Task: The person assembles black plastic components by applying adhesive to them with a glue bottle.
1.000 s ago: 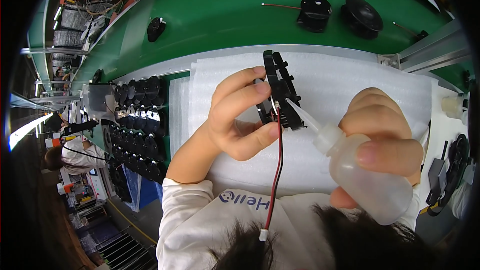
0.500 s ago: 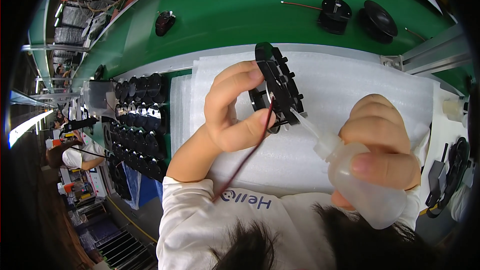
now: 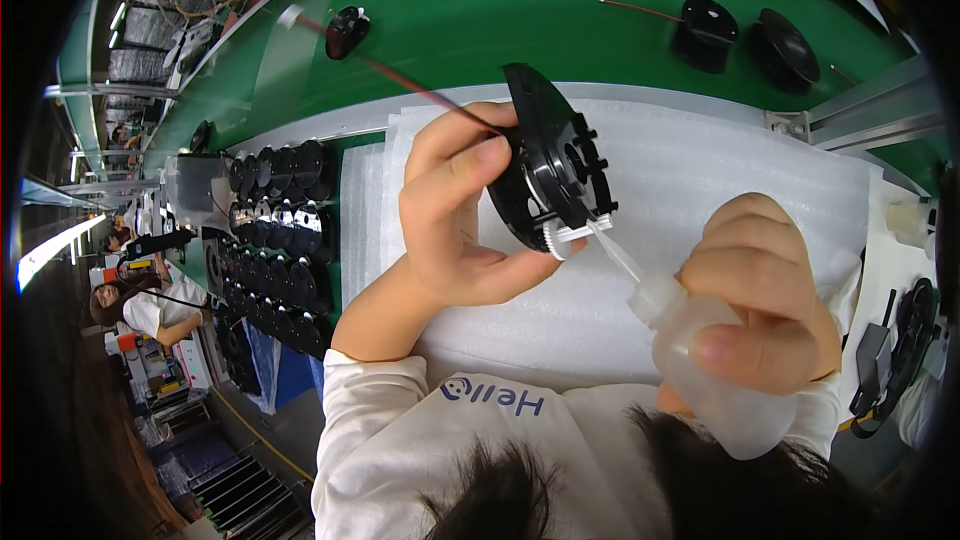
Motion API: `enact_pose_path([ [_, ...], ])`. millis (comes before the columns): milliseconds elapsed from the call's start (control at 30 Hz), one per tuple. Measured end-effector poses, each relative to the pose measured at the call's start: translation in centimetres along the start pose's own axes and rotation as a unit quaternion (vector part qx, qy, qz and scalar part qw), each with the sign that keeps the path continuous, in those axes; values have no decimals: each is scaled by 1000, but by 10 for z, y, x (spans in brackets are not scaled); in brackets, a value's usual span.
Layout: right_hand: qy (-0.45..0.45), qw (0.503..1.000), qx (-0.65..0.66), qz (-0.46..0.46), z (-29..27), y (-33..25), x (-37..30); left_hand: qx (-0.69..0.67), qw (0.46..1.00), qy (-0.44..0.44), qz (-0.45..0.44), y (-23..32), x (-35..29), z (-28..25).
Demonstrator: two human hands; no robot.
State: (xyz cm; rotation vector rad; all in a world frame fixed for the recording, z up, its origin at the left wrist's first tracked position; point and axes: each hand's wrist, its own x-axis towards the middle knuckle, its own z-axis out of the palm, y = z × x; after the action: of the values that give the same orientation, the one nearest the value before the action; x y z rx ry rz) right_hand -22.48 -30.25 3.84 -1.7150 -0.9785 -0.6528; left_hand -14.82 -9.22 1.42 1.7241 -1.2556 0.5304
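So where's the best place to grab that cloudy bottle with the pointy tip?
Probably around its wide, rounded belly, coming from the right, as the right hand does. That's the fattest part of the bottle, so fingers can wrap around it. The thin nozzle points up and left toward the black part, so I'd leave that end free.

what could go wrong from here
The nozzle of the bottle is right at the white ridged piece, so anything squeezed out might smear its ridges. The loose red wire could snag. The left hand holds the black part by fingers and thumb, so that grip might slip.
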Motion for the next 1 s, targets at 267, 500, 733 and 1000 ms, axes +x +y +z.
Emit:
enact_pose_path([
  [267, 13, 997, 0, -70, 0, 6, -2, -137, 979, -34, -148, 12, 2, -5],
  [500, -10, 1000, 7, -27, -3, 5, -1, -183, 963, -61, -190, 17, 2, -6],
  [733, -2, 1000, 7, -22, 2, 5, -2, -339, 877, 21, -339, 23, -2, -2],
  [1000, -10, 1000, -9, -22, -3, 3, -1, -411, 813, 83, -404, 27, 8, 2],
])
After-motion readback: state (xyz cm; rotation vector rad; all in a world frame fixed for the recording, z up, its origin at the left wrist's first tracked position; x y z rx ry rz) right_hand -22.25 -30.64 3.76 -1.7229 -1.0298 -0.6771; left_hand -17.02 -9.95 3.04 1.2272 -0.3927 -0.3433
